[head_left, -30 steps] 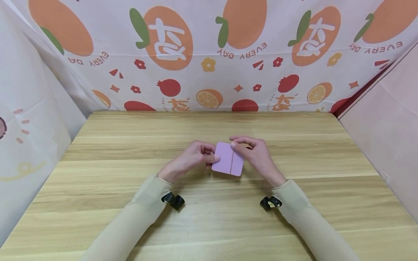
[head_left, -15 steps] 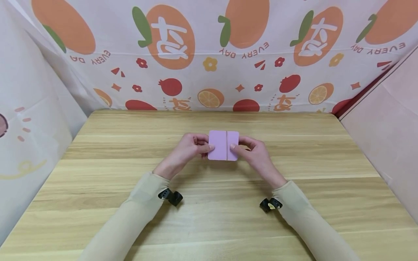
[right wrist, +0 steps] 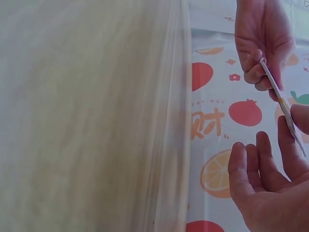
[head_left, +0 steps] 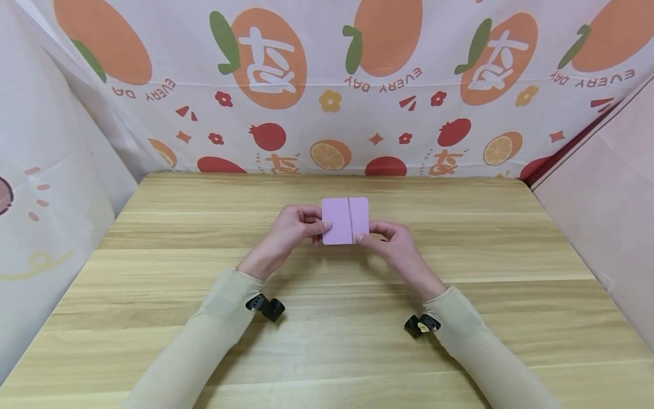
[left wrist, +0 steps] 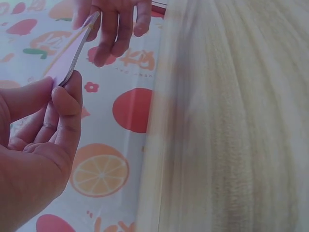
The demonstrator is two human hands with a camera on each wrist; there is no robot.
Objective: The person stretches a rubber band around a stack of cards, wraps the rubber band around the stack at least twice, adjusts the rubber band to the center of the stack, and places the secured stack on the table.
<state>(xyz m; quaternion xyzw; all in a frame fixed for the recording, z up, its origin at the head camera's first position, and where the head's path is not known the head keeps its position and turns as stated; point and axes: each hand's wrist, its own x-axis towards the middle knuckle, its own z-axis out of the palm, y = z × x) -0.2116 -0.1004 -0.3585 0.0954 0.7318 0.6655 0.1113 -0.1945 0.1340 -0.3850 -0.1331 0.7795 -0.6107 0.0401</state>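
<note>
A small square lilac notebook [head_left: 336, 211] with rounded corners is held up above the table. A tan elastic band [head_left: 351, 218] runs down it, right of its middle. My left hand [head_left: 290, 234] pinches the left edge, thumb on the front and fingers behind. At the lower right corner my right hand [head_left: 399, 248] pinches it, the thumb by the band's lower end. From the left wrist, the notebook [left wrist: 71, 57] is seen nearly edge-on and looks thin. In the right wrist view, the right hand [right wrist: 273, 193] has its index finger behind the notebook [right wrist: 273, 83], other fingers apart from it.
A wooden table [head_left: 327, 352] lies beneath both forearms. Behind its far edge hangs a white curtain [head_left: 301, 122] printed with fruit. Pale cloth walls stand at the left [head_left: 56, 187] and right [head_left: 608, 199]. A small black camera [head_left: 265, 307] is strapped to each wrist.
The notebook has moved up and slightly left in the head view and straightened from its tilt. My right thumb has slid from the top edge down to the lower right corner.
</note>
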